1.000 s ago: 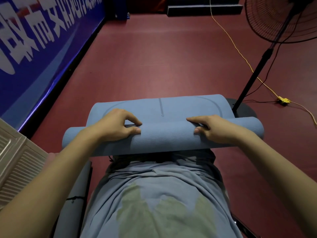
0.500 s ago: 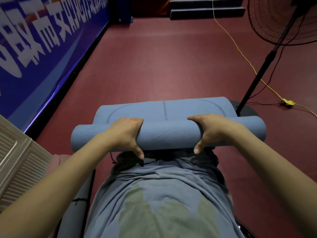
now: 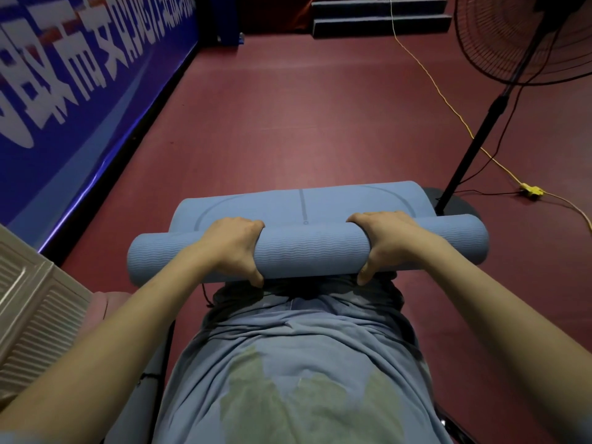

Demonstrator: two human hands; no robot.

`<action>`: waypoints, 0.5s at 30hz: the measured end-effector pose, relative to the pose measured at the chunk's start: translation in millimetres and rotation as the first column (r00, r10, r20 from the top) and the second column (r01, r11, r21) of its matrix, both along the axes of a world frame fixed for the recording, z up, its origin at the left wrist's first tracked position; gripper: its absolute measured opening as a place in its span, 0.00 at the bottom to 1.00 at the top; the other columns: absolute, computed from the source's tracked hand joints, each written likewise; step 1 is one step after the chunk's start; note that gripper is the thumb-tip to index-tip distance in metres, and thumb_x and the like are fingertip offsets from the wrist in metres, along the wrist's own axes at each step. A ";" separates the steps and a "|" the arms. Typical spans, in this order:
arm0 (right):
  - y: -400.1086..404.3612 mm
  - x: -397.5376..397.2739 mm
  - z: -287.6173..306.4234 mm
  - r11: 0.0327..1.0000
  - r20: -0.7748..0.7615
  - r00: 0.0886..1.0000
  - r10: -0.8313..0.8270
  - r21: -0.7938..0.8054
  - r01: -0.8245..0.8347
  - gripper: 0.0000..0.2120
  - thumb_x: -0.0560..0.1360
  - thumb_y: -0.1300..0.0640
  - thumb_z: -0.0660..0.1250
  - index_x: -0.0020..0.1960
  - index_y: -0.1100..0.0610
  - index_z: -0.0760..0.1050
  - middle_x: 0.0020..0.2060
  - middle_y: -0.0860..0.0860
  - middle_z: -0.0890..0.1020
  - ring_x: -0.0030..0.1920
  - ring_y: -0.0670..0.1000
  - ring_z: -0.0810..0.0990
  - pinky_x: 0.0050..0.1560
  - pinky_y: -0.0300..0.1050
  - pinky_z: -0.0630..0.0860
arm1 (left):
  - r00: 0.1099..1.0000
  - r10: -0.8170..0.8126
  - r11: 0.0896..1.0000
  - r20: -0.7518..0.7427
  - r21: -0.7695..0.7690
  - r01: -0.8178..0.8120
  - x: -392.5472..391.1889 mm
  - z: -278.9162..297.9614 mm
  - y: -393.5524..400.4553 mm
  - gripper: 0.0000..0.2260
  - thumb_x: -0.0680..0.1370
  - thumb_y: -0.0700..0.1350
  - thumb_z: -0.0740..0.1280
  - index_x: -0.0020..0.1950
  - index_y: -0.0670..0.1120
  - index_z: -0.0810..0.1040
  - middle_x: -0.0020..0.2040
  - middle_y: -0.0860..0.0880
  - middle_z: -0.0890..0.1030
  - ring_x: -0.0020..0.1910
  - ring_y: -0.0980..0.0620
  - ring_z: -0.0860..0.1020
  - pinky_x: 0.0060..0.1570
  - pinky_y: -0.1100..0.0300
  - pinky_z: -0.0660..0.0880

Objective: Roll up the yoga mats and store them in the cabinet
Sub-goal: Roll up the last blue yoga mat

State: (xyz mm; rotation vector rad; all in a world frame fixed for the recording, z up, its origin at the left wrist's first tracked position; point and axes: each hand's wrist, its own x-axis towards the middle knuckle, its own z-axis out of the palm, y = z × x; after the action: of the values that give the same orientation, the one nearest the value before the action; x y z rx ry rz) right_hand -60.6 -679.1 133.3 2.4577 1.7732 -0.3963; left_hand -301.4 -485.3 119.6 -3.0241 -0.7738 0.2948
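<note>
Both grips are wrapped tight on the roll: your left hand (image 3: pixel 235 246) and right hand (image 3: pixel 389 241) curl over the top of the blue yoga mat (image 3: pixel 307 251), thumbs hooked underneath on your side. The roll lies on the red floor (image 3: pixel 304 123) just ahead of your knees, long axis running left to right across you. A short flat tail stretches straight away from you, so push forward evenly; both hands sit about equally near.
</note>
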 end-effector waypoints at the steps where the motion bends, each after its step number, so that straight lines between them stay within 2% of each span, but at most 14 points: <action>1: 2.3 0.9 1.9 1.000 -0.002 1.000 -0.002 -0.008 0.002 0.49 0.48 0.31 0.80 0.65 0.40 0.68 0.57 0.41 0.80 0.58 0.51 0.79 0.51 0.50 0.68 | 1.000 0.006 1.000 -0.003 -0.011 -0.006 1.1 1.5 1.5 0.37 0.51 0.70 0.74 0.53 0.53 0.73 0.45 0.53 0.80 0.44 0.49 0.78 0.44 0.50 0.78; 4: 4.6 1.4 6.2 1.000 -0.013 1.000 -0.013 -0.020 0.012 0.47 0.49 0.33 0.81 0.65 0.41 0.69 0.56 0.42 0.81 0.57 0.52 0.79 0.49 0.49 0.70 | 0.999 0.002 0.999 -0.044 -0.036 -0.004 5.8 9.5 3.1 0.37 0.51 0.71 0.75 0.53 0.53 0.73 0.42 0.54 0.78 0.44 0.48 0.77 0.44 0.51 0.78; 9: -2.2 -1.4 6.0 0.999 -0.026 1.000 -0.006 -0.042 0.005 0.47 0.51 0.34 0.81 0.67 0.42 0.68 0.56 0.42 0.81 0.56 0.51 0.79 0.50 0.49 0.73 | 0.993 -0.018 0.999 -0.121 -0.042 0.013 9.4 22.9 -2.0 0.35 0.49 0.71 0.77 0.47 0.51 0.77 0.39 0.53 0.79 0.41 0.49 0.78 0.43 0.50 0.79; 15: -9.7 4.6 16.0 0.981 -0.135 0.990 -0.039 -0.192 0.013 0.49 0.48 0.33 0.82 0.65 0.39 0.68 0.54 0.41 0.78 0.54 0.49 0.77 0.54 0.50 0.77 | 0.979 -0.046 0.989 -0.198 -0.145 0.017 10.9 34.8 -14.4 0.34 0.48 0.71 0.77 0.43 0.50 0.78 0.40 0.52 0.81 0.40 0.50 0.79 0.42 0.52 0.80</action>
State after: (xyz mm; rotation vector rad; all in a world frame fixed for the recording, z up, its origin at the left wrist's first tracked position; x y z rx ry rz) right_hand -56.1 -688.8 149.2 2.3735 1.6640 -0.7198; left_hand -290.5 -499.7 154.4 -3.0677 -0.7170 0.6707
